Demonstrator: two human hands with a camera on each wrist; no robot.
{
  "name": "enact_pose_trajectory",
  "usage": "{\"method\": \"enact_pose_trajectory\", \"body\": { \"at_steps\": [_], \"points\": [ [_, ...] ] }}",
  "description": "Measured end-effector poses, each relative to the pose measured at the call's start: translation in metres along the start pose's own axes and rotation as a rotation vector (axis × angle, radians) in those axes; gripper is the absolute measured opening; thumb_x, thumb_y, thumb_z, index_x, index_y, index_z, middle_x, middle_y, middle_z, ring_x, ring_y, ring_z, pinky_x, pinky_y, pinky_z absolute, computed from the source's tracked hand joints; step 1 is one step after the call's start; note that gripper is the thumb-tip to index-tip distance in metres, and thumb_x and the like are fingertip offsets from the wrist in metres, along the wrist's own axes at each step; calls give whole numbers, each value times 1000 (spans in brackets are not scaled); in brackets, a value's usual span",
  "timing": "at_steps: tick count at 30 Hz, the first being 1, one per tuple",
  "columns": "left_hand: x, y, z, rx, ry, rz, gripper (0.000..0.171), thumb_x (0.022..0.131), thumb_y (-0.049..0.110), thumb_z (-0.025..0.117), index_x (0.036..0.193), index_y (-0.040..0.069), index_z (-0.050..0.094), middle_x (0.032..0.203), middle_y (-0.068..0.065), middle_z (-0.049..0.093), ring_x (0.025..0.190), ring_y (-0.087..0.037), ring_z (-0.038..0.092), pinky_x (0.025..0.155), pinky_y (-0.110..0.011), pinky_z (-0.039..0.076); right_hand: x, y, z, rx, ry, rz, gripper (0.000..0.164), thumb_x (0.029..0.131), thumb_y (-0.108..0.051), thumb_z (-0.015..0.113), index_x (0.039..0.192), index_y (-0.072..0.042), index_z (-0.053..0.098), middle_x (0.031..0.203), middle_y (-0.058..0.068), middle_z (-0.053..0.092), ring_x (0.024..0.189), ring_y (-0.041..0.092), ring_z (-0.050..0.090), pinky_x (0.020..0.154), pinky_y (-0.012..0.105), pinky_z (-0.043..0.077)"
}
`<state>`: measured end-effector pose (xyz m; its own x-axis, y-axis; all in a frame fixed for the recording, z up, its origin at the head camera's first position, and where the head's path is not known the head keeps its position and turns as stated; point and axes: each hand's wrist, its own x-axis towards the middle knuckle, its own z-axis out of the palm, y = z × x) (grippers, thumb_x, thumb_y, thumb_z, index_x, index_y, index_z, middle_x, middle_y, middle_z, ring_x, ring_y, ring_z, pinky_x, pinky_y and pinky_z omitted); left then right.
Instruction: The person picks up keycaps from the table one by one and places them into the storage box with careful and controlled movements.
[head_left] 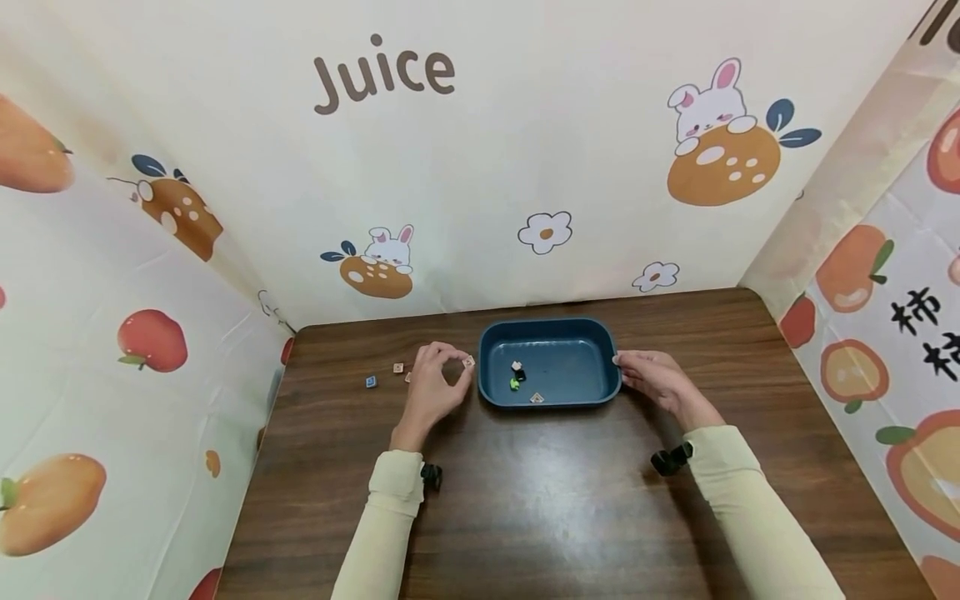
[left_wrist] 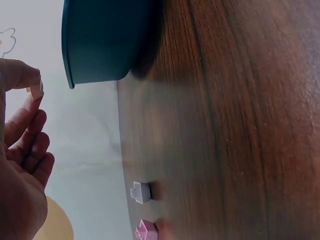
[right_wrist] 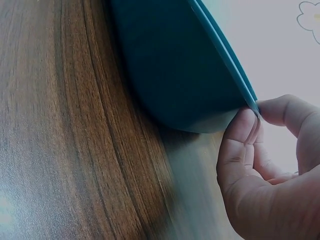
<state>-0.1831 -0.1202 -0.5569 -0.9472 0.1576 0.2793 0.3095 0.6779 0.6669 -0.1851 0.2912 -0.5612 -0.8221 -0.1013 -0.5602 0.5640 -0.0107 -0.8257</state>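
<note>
Thumb and fingertip of my left hand [head_left: 431,385] pinch a small beige block [head_left: 468,362], raised just outside the left rim of a dark blue rectangular tray [head_left: 483,392]. In the left wrist view the same block [left_wrist: 36,90] shows edge-on between the fingertips. My right hand [head_left: 660,382] holds the tray's right rim, thumb and fingers pinching it in the right wrist view. Inside the tray, toward its left, lie a white piece [head_left: 516,365], a black piece [head_left: 521,376], a green piece [head_left: 514,384] and a beige piece [head_left: 537,398].
Left of my left hand, a blue block [head_left: 371,382] and a pale block [head_left: 398,367] lie on the brown wooden table [head_left: 540,500]. Another small piece [head_left: 408,377] is partly hidden by that hand. Printed curtains [head_left: 480,150] stand behind the table and along its sides.
</note>
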Motion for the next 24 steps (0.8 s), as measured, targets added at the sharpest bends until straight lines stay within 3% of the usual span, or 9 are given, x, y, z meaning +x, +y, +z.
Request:
{"method": "enact_pose_trajectory", "body": {
  "at_steps": [6, 13, 16, 24],
  "points": [
    [6, 2, 5, 11, -13, 39, 17, 94, 27, 79, 105, 13, 79, 111, -5, 68, 114, -28, 56, 100, -48, 51, 0, -4, 0, -9, -1, 13, 43, 103, -24, 69, 140, -1, 63, 95, -13, 75, 86, -1, 68, 84, 17, 60],
    [6, 3, 12, 17, -31, 35, 18, 94, 27, 79, 105, 13, 78, 112, -7, 68, 114, -26, 57, 99, -48, 52, 0, -7, -1, -58, -10, 25, 61, 104, -28, 67, 152, 5, 50, 99, -11, 73, 88, -1, 67, 89, 18, 60],
    [5, 3, 17, 14, -42, 28, 19, 94, 28, 79, 106, 13, 78, 112, -6, 68, 114, -26, 56, 99, -48, 52, 0, -7, -2, -65, -10, 23, 59, 105, -27, 67, 151, 5, 51, 100, -11, 73, 88, -1, 67, 88, 18, 60],
    [7, 6, 26, 50, -57, 76, 19, 94, 28, 80, 105, 13, 79, 110, -4, 68, 110, -25, 57, 96, -46, 52, -1, -3, -3, 19, -48, -22, 34, 104, -19, 68, 132, -1, 68, 95, -11, 76, 83, -1, 68, 80, 16, 60]
  ]
}}
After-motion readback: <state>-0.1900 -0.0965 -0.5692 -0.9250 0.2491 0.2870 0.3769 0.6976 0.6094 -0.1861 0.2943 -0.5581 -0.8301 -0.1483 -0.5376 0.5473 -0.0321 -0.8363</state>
